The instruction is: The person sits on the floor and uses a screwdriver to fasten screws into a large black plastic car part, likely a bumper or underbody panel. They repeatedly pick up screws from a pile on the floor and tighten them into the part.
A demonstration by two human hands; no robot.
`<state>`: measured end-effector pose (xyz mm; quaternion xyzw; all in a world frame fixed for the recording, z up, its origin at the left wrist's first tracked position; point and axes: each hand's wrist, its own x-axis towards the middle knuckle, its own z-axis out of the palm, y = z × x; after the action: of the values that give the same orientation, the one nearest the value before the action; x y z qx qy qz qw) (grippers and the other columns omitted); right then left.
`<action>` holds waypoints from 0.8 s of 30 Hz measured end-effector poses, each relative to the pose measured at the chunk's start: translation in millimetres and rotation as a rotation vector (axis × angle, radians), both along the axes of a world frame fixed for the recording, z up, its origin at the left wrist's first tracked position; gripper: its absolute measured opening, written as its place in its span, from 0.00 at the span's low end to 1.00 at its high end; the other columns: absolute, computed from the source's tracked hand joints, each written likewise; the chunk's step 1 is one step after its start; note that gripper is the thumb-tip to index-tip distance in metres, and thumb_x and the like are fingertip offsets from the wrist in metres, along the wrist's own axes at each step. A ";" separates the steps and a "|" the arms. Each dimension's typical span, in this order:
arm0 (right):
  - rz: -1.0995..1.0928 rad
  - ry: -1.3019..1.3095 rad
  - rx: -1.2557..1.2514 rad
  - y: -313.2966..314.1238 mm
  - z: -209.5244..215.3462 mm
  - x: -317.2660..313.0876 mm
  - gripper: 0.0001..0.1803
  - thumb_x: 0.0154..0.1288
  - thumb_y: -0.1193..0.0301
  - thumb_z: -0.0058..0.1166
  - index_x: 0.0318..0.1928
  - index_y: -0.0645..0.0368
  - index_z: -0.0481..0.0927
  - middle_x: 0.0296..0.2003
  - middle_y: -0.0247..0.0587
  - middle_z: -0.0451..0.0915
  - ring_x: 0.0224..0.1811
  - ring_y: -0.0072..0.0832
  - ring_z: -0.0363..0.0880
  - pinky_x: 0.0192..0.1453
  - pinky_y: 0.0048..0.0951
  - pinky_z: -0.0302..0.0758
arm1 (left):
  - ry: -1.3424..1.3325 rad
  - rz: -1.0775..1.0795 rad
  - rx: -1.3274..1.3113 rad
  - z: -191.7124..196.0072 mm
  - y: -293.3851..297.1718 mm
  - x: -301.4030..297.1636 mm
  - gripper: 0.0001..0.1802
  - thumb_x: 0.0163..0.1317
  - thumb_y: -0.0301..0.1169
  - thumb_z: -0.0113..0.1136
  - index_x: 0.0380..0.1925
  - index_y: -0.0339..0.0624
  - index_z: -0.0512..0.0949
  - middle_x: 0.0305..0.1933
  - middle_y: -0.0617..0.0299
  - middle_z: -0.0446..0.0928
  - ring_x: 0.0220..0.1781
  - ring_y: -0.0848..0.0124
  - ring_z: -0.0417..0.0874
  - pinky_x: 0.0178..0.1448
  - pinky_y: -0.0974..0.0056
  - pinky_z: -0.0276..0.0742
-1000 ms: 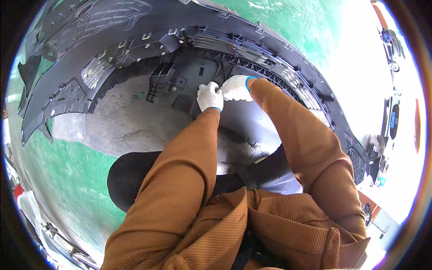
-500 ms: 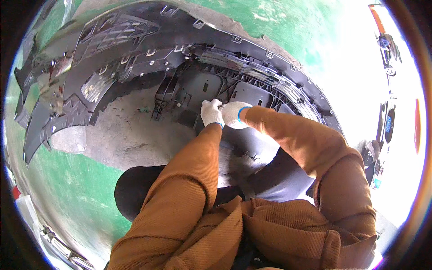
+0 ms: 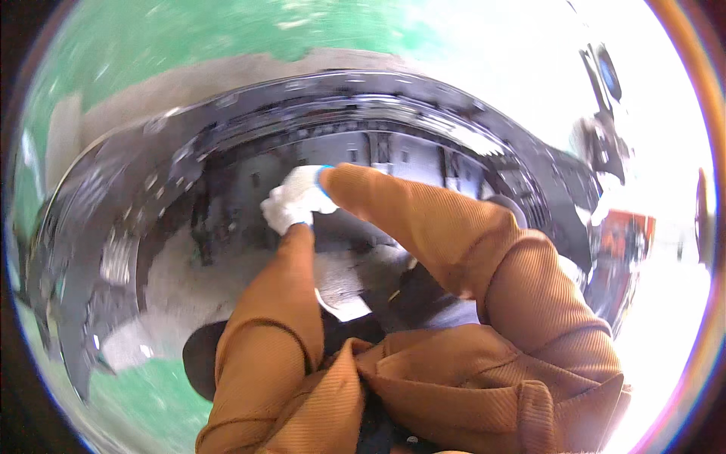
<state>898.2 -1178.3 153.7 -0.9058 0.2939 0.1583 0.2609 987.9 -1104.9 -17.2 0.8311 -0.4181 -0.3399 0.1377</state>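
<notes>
A large dark plastic car bumper (image 3: 174,159) lies inside-up on the floor, curving around me. My left hand (image 3: 280,210) and my right hand (image 3: 306,183), both in white gloves, are pressed together on a dark inner part (image 3: 227,219) of the bumper at its middle. The picture is blurred, so whether the fingers grip something small is hidden. Brown ribbed sleeves cover both forearms.
The floor is green with a worn grey patch (image 3: 174,295) under the bumper. My dark shoe or knee (image 3: 200,359) shows at lower left. At the right edge stand an orange object (image 3: 628,227) and other dark equipment in glare.
The view has swung and blurred; the bumper now sits more to the left and wraps wider. Both hands stay together on the same inner part.
</notes>
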 end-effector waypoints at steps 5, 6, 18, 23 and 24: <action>-0.687 0.058 0.452 6.8 108.3 -152.6 0.18 0.64 0.68 0.58 0.55 0.48 0.83 0.42 0.45 0.88 0.44 0.45 0.87 0.47 0.45 0.81 | -0.250 -0.045 -0.145 64.0 1.8 -21.2 0.21 0.59 0.53 0.73 0.42 0.50 0.87 0.46 0.45 0.84 0.50 0.46 0.87 0.53 0.42 0.84; -0.683 0.064 0.259 21.5 107.7 -203.8 0.23 0.65 0.68 0.57 0.61 0.46 0.80 0.46 0.47 0.87 0.47 0.47 0.87 0.51 0.44 0.80 | -0.293 -0.038 -0.154 55.2 2.9 -21.5 0.22 0.59 0.54 0.73 0.43 0.52 0.86 0.47 0.47 0.83 0.51 0.46 0.86 0.54 0.42 0.83; -1.394 0.124 0.112 310.2 -9.4 -445.6 0.27 0.64 0.62 0.51 0.62 0.52 0.85 0.53 0.57 0.87 0.58 0.55 0.85 0.66 0.48 0.79 | -0.723 -0.254 0.055 75.5 31.4 -122.5 0.37 0.66 0.56 0.66 0.68 0.47 0.73 0.66 0.46 0.75 0.67 0.46 0.78 0.66 0.42 0.78; -1.486 -0.060 0.084 323.2 -10.5 -441.2 0.27 0.66 0.65 0.49 0.64 0.53 0.82 0.49 0.61 0.87 0.52 0.58 0.86 0.61 0.50 0.80 | -0.567 -0.705 -0.342 69.5 62.8 -189.0 0.34 0.62 0.48 0.72 0.65 0.48 0.74 0.67 0.47 0.72 0.68 0.46 0.74 0.69 0.41 0.73; -1.478 -0.051 0.101 322.8 -10.1 -441.5 0.27 0.66 0.65 0.49 0.65 0.52 0.82 0.50 0.60 0.87 0.52 0.57 0.86 0.61 0.50 0.80 | -0.498 -0.789 -0.407 66.6 68.1 -201.8 0.35 0.61 0.46 0.72 0.65 0.47 0.74 0.67 0.47 0.72 0.68 0.45 0.73 0.70 0.41 0.72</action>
<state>456.7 -855.4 143.6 -0.4619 0.8132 -0.0665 0.3478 786.1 -1036.8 49.4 0.6221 -0.7780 -0.0690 0.0542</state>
